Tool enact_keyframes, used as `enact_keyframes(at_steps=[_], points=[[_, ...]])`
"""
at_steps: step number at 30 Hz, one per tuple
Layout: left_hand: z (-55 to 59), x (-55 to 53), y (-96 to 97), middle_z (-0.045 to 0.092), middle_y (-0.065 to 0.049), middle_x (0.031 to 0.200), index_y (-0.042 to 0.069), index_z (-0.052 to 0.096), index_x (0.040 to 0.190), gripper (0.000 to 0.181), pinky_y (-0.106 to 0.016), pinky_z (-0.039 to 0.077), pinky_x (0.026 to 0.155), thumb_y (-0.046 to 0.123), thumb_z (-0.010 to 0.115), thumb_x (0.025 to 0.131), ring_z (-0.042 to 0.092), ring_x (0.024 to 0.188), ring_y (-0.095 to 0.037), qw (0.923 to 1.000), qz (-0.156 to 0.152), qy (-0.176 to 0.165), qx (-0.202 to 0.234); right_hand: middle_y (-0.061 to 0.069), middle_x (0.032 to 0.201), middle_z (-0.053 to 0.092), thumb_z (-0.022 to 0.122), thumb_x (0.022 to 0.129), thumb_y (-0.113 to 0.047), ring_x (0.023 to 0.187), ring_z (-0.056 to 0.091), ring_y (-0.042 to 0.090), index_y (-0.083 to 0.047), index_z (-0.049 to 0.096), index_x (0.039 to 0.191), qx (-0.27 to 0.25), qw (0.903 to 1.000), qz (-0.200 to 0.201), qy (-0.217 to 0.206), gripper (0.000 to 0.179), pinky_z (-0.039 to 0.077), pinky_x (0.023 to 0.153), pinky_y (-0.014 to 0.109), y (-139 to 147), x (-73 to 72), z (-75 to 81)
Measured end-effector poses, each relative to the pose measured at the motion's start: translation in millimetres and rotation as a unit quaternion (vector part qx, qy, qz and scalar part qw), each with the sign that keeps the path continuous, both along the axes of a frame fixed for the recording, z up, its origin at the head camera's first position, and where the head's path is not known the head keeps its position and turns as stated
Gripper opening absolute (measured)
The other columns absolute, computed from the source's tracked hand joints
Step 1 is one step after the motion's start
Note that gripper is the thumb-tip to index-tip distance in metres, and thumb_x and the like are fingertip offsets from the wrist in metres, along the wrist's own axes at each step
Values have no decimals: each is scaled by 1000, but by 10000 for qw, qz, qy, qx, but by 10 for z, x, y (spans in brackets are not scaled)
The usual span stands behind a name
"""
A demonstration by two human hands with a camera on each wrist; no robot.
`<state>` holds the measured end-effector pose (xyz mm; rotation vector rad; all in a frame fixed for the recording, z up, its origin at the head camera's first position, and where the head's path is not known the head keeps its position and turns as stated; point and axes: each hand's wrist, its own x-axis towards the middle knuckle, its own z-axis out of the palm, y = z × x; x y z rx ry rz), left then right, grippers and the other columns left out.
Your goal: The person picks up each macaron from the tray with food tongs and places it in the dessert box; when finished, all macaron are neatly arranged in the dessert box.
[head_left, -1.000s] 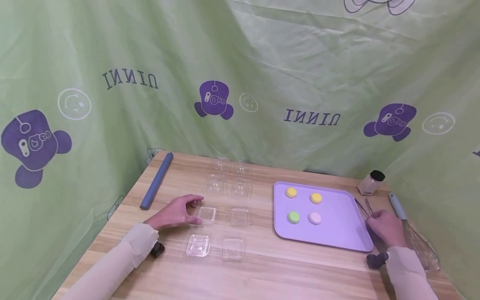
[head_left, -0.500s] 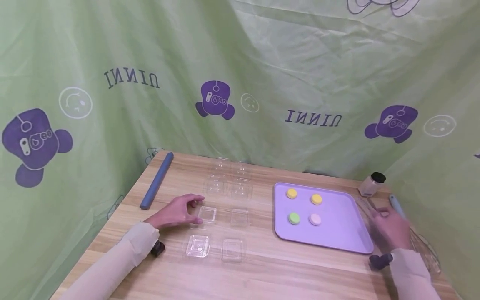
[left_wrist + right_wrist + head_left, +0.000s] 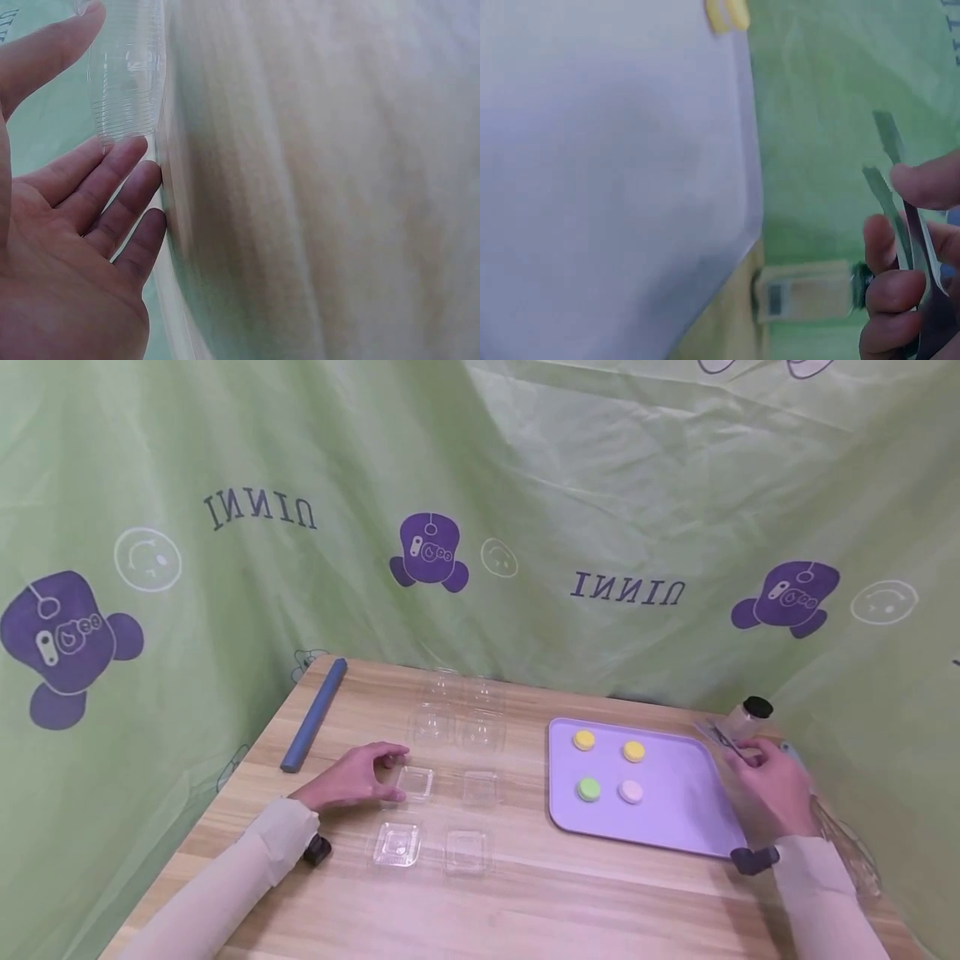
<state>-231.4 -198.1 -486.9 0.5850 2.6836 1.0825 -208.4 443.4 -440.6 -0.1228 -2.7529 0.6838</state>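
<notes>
My left hand [image 3: 352,781] holds a clear plastic container [image 3: 416,784] on the wooden table, thumb at one side and fingertips at the other. In the left wrist view the ribbed wall of that container [image 3: 127,75] shows between thumb and fingers. My right hand [image 3: 776,785] grips metal tongs [image 3: 889,136], their two flat tips apart and nothing between them. The tongs are raised by the far right corner of a purple tray [image 3: 667,814]. On the tray lie two yellow macarons [image 3: 584,740], a green macaron [image 3: 588,789] and a pink macaron [image 3: 631,791].
Several more clear containers and lids [image 3: 467,850] stand in two columns left of the tray. A blue rolling pin [image 3: 315,714] lies at the left. A black-lidded jar [image 3: 744,718] and a whisk [image 3: 851,856] are at the right; a green curtain [image 3: 510,460] hangs behind.
My right hand has lifted the tongs from beside the tray's right edge and moved them back toward the jar. The left hand stays at its container.
</notes>
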Motion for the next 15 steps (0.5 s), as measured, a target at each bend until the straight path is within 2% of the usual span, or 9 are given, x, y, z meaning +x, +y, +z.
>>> enact_keyframes(at_steps=[5, 8, 11, 15], points=[[7, -13, -9, 66, -2, 129, 8, 56, 142, 81, -46, 51, 106, 40, 88, 74, 58, 116, -21, 10000, -24, -15, -30, 26, 105, 74, 69, 95, -39, 73, 56, 2, -5, 69, 123, -33, 9997, 164, 179, 43, 40, 62, 18, -131, -15, 81], [12, -16, -9, 66, -2, 129, 8, 56, 142, 81, -45, 51, 105, 41, 88, 74, 59, 115, -20, 10000, -40, 14, -48, 22, 109, 75, 70, 94, -45, 73, 52, -9, -10, 71, 124, -157, 9996, 220, 105, 46, 41, 64, 17, -242, -36, 143], [17, -16, -8, 67, -2, 128, 8, 57, 141, 82, -45, 51, 105, 41, 88, 74, 59, 114, -20, 10000, -45, 28, -38, 16, 110, 77, 69, 94, -49, 75, 52, -12, -13, 73, 123, -354, 9990, 277, 64, 46, 42, 66, 17, -354, -60, 188], [15, -13, -10, 67, -2, 128, 8, 57, 141, 81, -44, 51, 104, 41, 88, 74, 59, 114, -20, 10000, -31, -5, -24, -11, 92, 77, 71, 93, -47, 75, 58, -8, -13, 74, 120, -729, 9966, 371, 41, 44, 46, 64, 17, -496, -113, 198]])
